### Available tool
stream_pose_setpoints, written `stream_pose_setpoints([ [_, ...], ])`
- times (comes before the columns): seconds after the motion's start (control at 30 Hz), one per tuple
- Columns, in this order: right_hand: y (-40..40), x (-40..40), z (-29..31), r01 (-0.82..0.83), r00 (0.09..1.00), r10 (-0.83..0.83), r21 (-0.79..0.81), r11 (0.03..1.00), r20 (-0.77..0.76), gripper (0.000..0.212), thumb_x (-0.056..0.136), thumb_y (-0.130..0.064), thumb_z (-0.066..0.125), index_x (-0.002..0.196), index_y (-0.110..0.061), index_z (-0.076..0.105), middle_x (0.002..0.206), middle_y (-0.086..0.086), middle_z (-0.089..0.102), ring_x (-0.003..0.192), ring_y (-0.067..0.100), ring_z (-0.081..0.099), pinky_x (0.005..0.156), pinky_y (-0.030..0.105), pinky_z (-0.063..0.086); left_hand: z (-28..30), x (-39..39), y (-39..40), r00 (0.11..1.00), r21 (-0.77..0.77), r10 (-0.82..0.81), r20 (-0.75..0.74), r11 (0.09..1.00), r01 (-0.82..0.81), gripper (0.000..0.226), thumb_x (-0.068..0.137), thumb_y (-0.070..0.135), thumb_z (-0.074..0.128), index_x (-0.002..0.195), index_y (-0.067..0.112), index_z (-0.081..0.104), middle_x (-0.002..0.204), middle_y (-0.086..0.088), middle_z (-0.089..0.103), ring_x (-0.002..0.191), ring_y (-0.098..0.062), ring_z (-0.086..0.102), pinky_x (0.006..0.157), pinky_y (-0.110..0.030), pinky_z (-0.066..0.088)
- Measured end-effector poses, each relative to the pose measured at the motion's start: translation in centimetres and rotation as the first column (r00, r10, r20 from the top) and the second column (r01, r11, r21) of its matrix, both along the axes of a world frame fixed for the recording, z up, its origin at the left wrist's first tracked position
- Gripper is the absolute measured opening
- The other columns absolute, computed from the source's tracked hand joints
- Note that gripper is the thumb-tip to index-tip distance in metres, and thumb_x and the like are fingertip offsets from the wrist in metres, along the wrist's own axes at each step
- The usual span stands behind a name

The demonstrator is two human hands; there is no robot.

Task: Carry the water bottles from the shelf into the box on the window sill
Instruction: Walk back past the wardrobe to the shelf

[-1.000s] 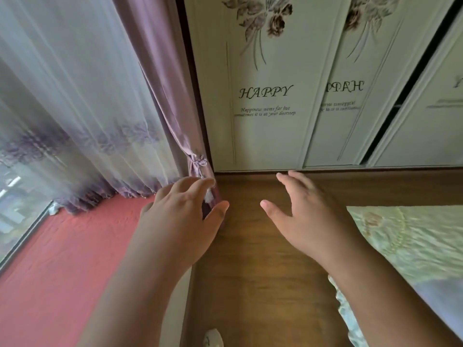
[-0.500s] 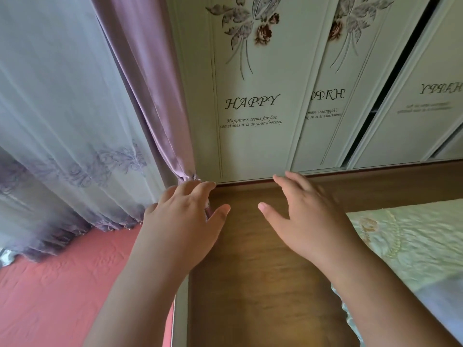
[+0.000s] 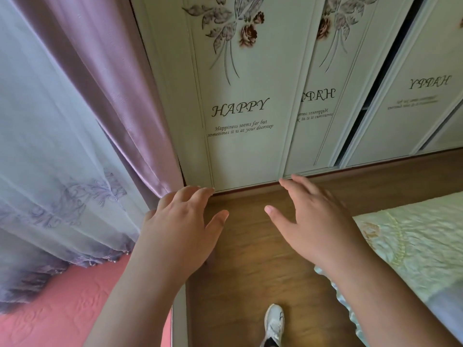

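Observation:
No water bottle, shelf or box is in view. My left hand (image 3: 183, 226) and my right hand (image 3: 313, 221) are both stretched out in front of me, palms down, fingers spread and relaxed, holding nothing. They hover side by side above the wooden floor (image 3: 250, 271), a hand's width apart, in front of the foot of a white wardrobe door (image 3: 240, 116) printed with flowers and the word HAPPY.
A purple curtain (image 3: 120, 96) and a sheer curtain (image 3: 50, 146) hang at the left over a pink padded sill (image 3: 62, 309). A bed with a pale green cover (image 3: 413, 241) stands at the right. More sliding doors (image 3: 411, 96) run to the right. My white shoe (image 3: 274, 324) is on the floor.
My view has swung right and upward along the wardrobe. The window glass at the far left has left the view, and my shoe now shows below. Both hands stay open and empty.

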State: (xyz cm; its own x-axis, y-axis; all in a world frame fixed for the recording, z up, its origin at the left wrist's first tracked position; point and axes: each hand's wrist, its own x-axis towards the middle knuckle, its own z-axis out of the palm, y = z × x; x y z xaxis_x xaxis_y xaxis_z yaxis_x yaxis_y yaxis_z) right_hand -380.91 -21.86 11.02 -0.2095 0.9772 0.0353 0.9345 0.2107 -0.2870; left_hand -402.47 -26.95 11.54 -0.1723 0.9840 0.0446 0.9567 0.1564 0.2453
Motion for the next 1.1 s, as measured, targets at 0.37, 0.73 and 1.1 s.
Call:
stream_pose_setpoints([
  [0.37, 16.8, 1.7, 0.4, -0.059, 0.994, 0.062, 0.041, 0.997, -0.088, 0.071, 0.095, -0.064, 0.041, 0.155, -0.028, 0.030, 0.164, -0.004, 0.024, 0.149, 0.017, 0.022, 0.121, 0.039, 0.023, 2.6, 2.7, 16.4, 0.999, 0.008, -0.002, -0.040, 1.000, 0.003, 0.057, 0.091, 0.069, 0.033, 0.145, 0.048, 0.033, 0.152, 0.022, 0.033, 0.142, -0.015, 0.031, 0.111, -0.042, 0.034],
  [0.73, 28.6, 5.8, 1.2, -0.012, 1.000, 0.012, 0.029, 1.000, -0.026, 0.071, 0.095, -0.067, 0.036, 0.155, -0.030, 0.029, 0.164, -0.006, 0.022, 0.149, 0.016, 0.025, 0.120, 0.041, 0.027, 2.4, 7.2, 28.5, 0.998, -0.027, -0.063, -0.020, 0.998, 0.062, 0.058, 0.093, 0.068, 0.034, 0.147, 0.049, 0.029, 0.154, 0.024, 0.030, 0.145, -0.012, 0.024, 0.113, -0.042, 0.029],
  [1.1, 38.3, 9.3, 0.6, 0.285, 0.959, -0.284, -0.080, 0.955, 0.015, 0.071, 0.094, -0.070, 0.034, 0.156, -0.037, 0.020, 0.166, -0.011, 0.015, 0.151, 0.015, 0.021, 0.119, 0.042, 0.024, 0.9, 10.5, 44.8, 0.927, 0.022, -0.368, 0.071, 0.930, 0.368, 0.055, 0.096, 0.065, 0.036, 0.148, 0.047, 0.029, 0.153, 0.023, 0.032, 0.142, -0.007, 0.027, 0.114, -0.038, 0.028],
])
